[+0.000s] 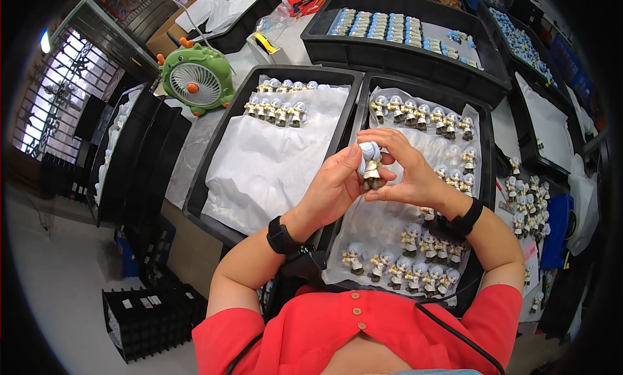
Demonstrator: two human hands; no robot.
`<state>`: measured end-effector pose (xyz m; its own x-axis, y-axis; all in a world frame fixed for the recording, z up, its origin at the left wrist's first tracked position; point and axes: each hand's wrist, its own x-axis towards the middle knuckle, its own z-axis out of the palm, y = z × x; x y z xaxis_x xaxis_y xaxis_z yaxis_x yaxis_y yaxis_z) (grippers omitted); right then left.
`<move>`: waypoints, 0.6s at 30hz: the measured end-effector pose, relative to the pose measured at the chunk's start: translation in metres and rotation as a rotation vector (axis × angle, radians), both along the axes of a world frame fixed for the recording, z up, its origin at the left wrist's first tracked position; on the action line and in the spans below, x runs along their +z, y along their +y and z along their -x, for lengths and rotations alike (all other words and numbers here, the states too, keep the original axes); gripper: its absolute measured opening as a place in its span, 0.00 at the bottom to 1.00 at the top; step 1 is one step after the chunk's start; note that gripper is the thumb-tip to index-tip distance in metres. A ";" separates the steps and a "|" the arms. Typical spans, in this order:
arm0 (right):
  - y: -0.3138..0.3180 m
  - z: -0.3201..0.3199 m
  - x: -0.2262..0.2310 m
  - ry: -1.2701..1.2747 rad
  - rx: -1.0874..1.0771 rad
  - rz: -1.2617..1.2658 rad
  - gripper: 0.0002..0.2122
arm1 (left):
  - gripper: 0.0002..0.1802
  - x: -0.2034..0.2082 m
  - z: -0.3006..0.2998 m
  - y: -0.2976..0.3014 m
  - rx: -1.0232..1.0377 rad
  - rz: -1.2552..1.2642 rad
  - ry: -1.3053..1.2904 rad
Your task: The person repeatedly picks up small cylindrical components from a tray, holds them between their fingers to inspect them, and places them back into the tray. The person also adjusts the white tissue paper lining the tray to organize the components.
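Between both hands, above the gap where two trays meet, is a small figurine (371, 167) with pale blue hair, a white and gold outfit and dark boots. My left hand (337, 180) grips it from the left, and my right hand (410, 170) has its fingers and thumb closed round the other side. Beneath my right arm lies the right tray (481, 125), paper-lined, with rows of similar figurines (415, 274). The left tray (243, 96) carries two short rows of them (276, 111) at its far end on white paper (266, 161).
A green fan (195, 77) stands beyond the left tray. Farther back, a black tray (402, 57) holds rows of blue-and-white pieces. Loose figurines (529, 203) cluster at the right beside a blue bin (557, 232). Black crates (152, 320) stand on the floor at lower left.
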<state>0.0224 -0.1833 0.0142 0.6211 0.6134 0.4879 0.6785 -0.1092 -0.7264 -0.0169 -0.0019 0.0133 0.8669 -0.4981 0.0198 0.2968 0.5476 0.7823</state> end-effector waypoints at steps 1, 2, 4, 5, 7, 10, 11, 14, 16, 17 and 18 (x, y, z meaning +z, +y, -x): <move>0.000 0.000 0.000 0.019 0.002 0.009 0.36 | 0.27 -0.001 0.000 0.000 0.000 -0.006 0.002; -0.001 0.000 0.001 0.047 -0.001 0.024 0.36 | 0.28 -0.001 -0.001 0.000 0.000 -0.012 0.004; -0.001 0.002 0.001 0.104 -0.005 0.053 0.36 | 0.28 -0.004 -0.002 0.001 -0.007 -0.024 0.031; -0.001 0.002 0.001 0.098 -0.011 0.034 0.36 | 0.28 -0.004 -0.002 0.002 -0.010 -0.029 0.045; 0.002 0.003 -0.001 0.086 -0.024 -0.004 0.36 | 0.27 -0.003 -0.003 0.002 -0.007 -0.006 0.041; 0.006 0.004 -0.001 -0.103 -0.144 -0.093 0.34 | 0.25 0.004 -0.002 0.000 0.068 0.038 0.081; 0.005 0.004 -0.001 -0.150 -0.166 -0.087 0.33 | 0.23 0.006 -0.002 -0.001 0.104 0.054 0.101; 0.004 0.003 -0.001 -0.220 -0.208 -0.093 0.29 | 0.21 0.004 -0.003 0.002 0.118 0.084 0.101; 0.003 0.003 0.001 -0.261 -0.202 -0.078 0.26 | 0.19 0.003 -0.003 0.003 0.152 0.097 0.115; 0.003 0.003 0.002 -0.281 -0.198 -0.070 0.25 | 0.19 0.001 -0.004 0.002 0.175 0.098 0.119; 0.003 0.003 0.003 -0.294 -0.184 -0.077 0.24 | 0.18 0.000 -0.004 0.002 0.197 0.100 0.124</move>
<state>0.0195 -0.1805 0.0168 0.5434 0.4587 0.7031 0.8342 -0.2010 -0.5136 -0.0131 0.0002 0.0132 0.9459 -0.3204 -0.0518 0.2669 0.6772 0.6857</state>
